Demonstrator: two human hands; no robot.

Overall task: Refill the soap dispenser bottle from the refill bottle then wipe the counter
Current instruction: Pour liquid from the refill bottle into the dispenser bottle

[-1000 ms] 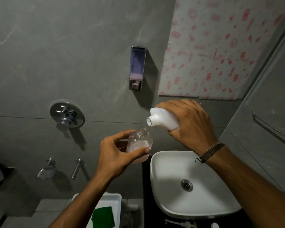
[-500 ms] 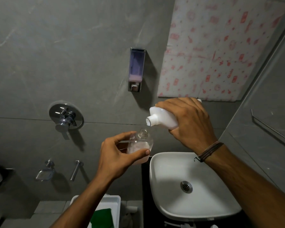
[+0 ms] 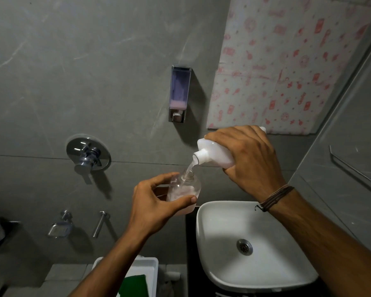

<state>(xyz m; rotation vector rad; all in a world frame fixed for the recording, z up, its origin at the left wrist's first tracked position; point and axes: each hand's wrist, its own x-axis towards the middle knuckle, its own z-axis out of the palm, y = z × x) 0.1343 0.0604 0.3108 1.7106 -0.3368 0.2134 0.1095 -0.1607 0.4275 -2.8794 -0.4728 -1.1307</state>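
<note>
Soap streams from the tilted white refill bottle [image 3: 214, 152], gripped in the right hand [image 3: 251, 157], into the clear dispenser bottle [image 3: 185, 190], clasped upright in the left hand [image 3: 154, 202] just left of the sink [image 3: 223, 228]; pouring is underway, wiping not begun; next the neck must be righted without dripping; a green cloth [image 3: 135, 285] waits in a white tray [image 3: 146, 264] below; nothing blocks the pour.

We see the green cloth [image 3: 135, 285] at six o'clock cut by the bottom edge. Our right hand [image 3: 248, 159] covers most of the white refill bottle [image 3: 214, 152].
</note>
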